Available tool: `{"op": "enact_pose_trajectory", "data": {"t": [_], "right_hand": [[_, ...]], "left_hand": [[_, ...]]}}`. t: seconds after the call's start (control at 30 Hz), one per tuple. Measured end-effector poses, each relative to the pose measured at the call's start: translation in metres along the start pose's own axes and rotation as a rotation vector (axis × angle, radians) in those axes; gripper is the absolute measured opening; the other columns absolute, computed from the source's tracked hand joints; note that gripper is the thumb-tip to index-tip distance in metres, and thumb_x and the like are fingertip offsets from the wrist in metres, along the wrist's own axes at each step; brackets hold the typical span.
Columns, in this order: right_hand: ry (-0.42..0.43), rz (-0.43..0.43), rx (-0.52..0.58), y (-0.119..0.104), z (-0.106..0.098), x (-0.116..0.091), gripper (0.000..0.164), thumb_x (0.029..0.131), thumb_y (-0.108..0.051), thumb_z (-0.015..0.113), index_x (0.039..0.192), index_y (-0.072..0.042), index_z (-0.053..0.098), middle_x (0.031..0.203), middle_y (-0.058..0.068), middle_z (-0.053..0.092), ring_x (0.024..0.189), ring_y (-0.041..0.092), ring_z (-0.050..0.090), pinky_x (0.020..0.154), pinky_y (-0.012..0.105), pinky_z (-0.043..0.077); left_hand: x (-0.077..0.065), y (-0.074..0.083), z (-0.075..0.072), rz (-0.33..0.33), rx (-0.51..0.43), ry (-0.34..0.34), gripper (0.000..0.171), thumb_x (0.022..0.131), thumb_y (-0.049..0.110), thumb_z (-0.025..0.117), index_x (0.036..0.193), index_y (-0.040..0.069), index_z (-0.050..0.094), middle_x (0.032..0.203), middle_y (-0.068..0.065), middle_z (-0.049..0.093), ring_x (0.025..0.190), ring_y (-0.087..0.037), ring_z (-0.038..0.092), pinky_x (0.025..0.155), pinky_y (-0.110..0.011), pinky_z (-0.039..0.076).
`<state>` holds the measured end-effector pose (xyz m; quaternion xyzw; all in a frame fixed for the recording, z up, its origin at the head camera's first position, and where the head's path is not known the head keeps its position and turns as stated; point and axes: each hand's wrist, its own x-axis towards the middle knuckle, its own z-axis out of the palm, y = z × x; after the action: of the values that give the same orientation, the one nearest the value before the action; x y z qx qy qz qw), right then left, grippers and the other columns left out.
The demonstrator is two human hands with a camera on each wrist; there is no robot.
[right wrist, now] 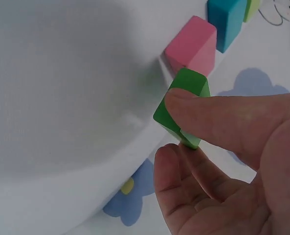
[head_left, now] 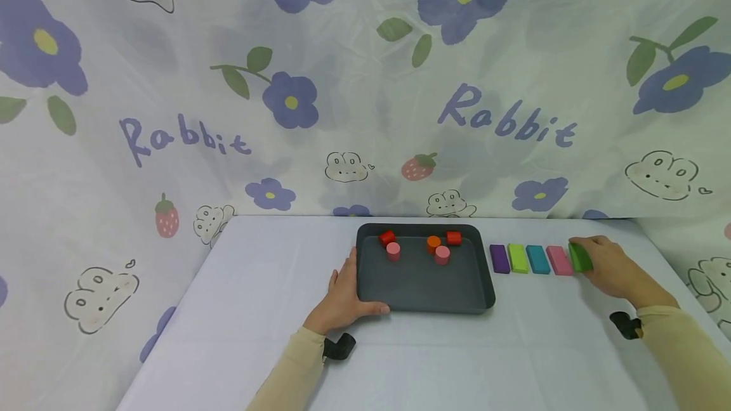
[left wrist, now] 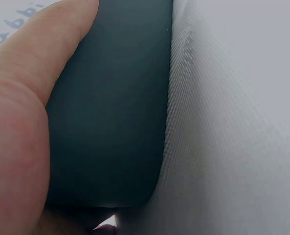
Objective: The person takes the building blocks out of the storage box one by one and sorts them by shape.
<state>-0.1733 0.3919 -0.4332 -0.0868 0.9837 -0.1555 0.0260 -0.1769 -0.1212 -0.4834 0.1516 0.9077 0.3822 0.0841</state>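
Note:
My right hand pinches a green block between thumb and fingers, at the right end of a row of coloured blocks. In the right wrist view the thumb lies across the green block, close beside the pink block. My left hand rests against the near left corner of a dark grey tray, fingers extended along its left side and thumb along its front edge. The left wrist view shows the thumb against the tray's dark side. Inside the tray stand or lie several small cylinders.
Left of the green block lie a pink block, a blue block, a lime block and a purple block. The tray holds pink, orange and red cylinders. Behind the white table hangs a patterned curtain.

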Motion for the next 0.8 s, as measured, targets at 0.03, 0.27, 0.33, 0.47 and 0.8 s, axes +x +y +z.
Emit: {"op": "enact_pose_trajectory", "data": {"t": [0.03,0.27,0.33,0.47,0.8], "right_hand": [[-0.008,0.004,0.005,0.001,0.001,0.0,0.056,0.078,0.014,0.067,0.13,0.018,0.046,0.121,0.05,0.04,0.107,0.066,0.046,0.085,0.074,0.044],[-0.038,0.028,0.024,0.012,0.009,0.003,0.053,0.08,0.012,0.064,0.13,0.019,0.046,0.121,0.049,0.04,0.108,0.065,0.044,0.088,0.075,0.042],[-0.04,0.027,0.023,0.014,0.011,0.004,0.053,0.08,0.011,0.064,0.13,0.019,0.046,0.121,0.049,0.041,0.108,0.065,0.044,0.089,0.075,0.042],[-0.059,0.041,0.017,0.015,0.012,0.005,0.054,0.082,0.011,0.066,0.131,0.018,0.045,0.123,0.049,0.04,0.109,0.064,0.043,0.089,0.075,0.042],[-0.086,0.047,0.016,0.015,0.015,0.01,0.052,0.085,0.008,0.064,0.132,0.019,0.044,0.123,0.048,0.042,0.11,0.063,0.044,0.092,0.075,0.04]], "left_hand": [[0.0,0.0,0.0,-0.001,0.0,0.0,0.136,0.071,0.053,0.087,0.16,0.002,-0.002,0.167,-0.015,0.011,0.153,-0.033,0.014,0.12,-0.061,-0.002],[-0.001,0.001,0.0,-0.005,-0.001,0.001,0.136,0.072,0.052,0.088,0.161,0.003,-0.003,0.167,-0.016,0.012,0.153,-0.033,0.014,0.12,-0.061,-0.002],[-0.002,0.0,0.0,-0.003,0.005,0.002,0.136,0.072,0.052,0.088,0.161,0.003,-0.003,0.167,-0.017,0.012,0.153,-0.034,0.014,0.12,-0.061,-0.001],[-0.002,0.0,0.0,0.005,0.013,0.008,0.136,0.072,0.052,0.088,0.16,0.002,-0.002,0.167,-0.018,0.013,0.152,-0.035,0.015,0.12,-0.062,0.0],[-0.001,0.001,0.0,0.001,0.01,0.001,0.136,0.072,0.051,0.088,0.16,0.002,-0.003,0.167,-0.016,0.012,0.153,-0.033,0.015,0.12,-0.061,0.0]]}}
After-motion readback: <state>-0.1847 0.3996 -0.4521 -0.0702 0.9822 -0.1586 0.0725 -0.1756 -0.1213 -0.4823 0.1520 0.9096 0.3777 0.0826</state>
